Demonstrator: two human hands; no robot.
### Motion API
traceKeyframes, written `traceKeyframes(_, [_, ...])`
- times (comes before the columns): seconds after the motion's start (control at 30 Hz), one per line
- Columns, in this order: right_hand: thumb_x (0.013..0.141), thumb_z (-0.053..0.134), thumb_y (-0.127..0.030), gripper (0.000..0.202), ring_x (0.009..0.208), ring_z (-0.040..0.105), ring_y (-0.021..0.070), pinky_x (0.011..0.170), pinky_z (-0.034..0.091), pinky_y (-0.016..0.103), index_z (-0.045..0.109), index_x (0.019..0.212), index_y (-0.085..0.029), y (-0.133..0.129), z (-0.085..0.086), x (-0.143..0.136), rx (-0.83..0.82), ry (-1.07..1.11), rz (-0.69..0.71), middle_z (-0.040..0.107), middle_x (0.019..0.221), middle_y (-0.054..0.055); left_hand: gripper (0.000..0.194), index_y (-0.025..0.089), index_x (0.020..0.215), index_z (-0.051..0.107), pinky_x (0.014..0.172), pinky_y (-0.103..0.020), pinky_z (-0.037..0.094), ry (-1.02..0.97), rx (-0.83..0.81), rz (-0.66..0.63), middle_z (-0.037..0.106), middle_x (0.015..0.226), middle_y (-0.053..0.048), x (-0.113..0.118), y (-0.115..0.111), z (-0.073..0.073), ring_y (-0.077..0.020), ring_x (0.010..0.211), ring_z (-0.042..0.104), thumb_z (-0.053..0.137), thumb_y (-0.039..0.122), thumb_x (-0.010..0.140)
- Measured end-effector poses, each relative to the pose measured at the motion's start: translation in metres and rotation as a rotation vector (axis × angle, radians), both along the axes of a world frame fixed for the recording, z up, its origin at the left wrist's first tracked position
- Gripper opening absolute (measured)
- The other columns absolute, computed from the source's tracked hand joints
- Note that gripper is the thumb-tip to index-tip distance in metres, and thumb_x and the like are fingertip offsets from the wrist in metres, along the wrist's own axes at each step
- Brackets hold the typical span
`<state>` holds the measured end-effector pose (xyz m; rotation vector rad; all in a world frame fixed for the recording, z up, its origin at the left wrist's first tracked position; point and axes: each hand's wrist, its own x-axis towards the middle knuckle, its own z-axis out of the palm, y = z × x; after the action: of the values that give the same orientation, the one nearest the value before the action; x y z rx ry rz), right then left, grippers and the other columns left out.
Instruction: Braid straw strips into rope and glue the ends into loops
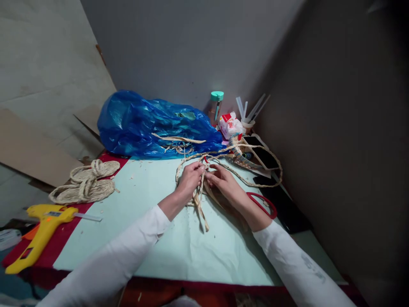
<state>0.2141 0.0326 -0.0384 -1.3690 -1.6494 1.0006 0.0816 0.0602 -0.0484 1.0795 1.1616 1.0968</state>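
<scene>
My left hand (191,178) and my right hand (221,181) are close together near the middle of the table. Both have their fingers closed on a braided straw cord (201,185), pinching it between them. A small red piece (205,160) shows just beyond the fingertips. Loose flat straw ends (200,211) hang down below my left hand. From my hands the cord loops (277,158) out to the right and back over the table. The exact spot of each pinch is partly hidden by the fingers.
Behind is a blue plastic bag (140,123) with straw scraps. At left lie coiled braids (91,181) and a yellow glue gun (47,221). Red-handled scissors (271,209), a phone (263,153), a tissue pack (230,125) and a green-lidded jar (216,106) are at right and back.
</scene>
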Motion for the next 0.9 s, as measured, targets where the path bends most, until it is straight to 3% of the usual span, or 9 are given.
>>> traceKeyframes(0.1, [0.082,0.058,-0.039,0.04,0.06,0.05,0.0124,0.056,0.039,0.024,0.057,0.112,-0.012,-0.004,0.001,0.001,-0.073,0.118,0.057,0.058,0.068,-0.002,0.021,0.013,0.082,0.069,0.043,-0.02,0.021,-0.049,-0.047,-0.043,0.042,0.049,0.007,-0.005,-0.004,0.0,-0.005,0.04,0.031,0.067,0.031,0.071])
traceKeyframes(0.27, [0.082,0.058,-0.042,0.035,0.056,0.044,0.0107,0.052,0.034,0.022,0.056,0.102,-0.013,-0.003,0.002,-0.002,-0.163,0.272,0.106,0.049,0.064,-0.005,0.029,0.009,0.085,0.072,0.044,-0.02,0.019,-0.074,-0.097,-0.03,0.049,0.052,0.004,-0.012,-0.004,0.0,-0.0038,0.042,0.032,0.074,0.028,0.062])
traceKeyframes(0.5, [0.081,0.06,-0.038,0.027,0.059,0.047,0.0124,0.055,0.035,0.024,0.055,0.097,-0.017,0.002,-0.001,-0.005,-0.155,0.308,0.098,0.053,0.066,-0.004,0.03,0.006,0.079,0.072,0.043,-0.02,0.014,-0.119,-0.147,-0.049,0.047,0.05,0.004,-0.015,-0.003,0.009,-0.0018,0.041,0.028,0.078,0.026,0.057])
traceKeyframes(0.7, [0.08,0.061,-0.036,0.031,0.061,0.055,0.0138,0.06,0.044,0.027,0.054,0.102,-0.016,-0.001,0.008,0.002,-0.34,0.515,0.134,0.058,0.07,-0.001,0.031,0.007,0.08,0.072,0.042,-0.02,0.01,-0.152,-0.194,-0.084,0.042,0.049,0.006,-0.015,-0.003,0.014,-0.0006,0.04,0.023,0.081,0.025,0.057])
traceKeyframes(0.9, [0.085,0.054,-0.038,0.034,0.052,0.043,0.0116,0.049,0.032,0.025,0.061,0.108,-0.014,0.001,0.012,0.012,-0.204,0.213,0.032,0.055,0.066,-0.001,0.029,0.007,0.083,0.07,0.042,-0.019,0.012,-0.164,-0.217,-0.102,0.052,0.055,0.002,-0.013,-0.003,0.013,-0.0003,0.041,0.026,0.079,0.021,0.058])
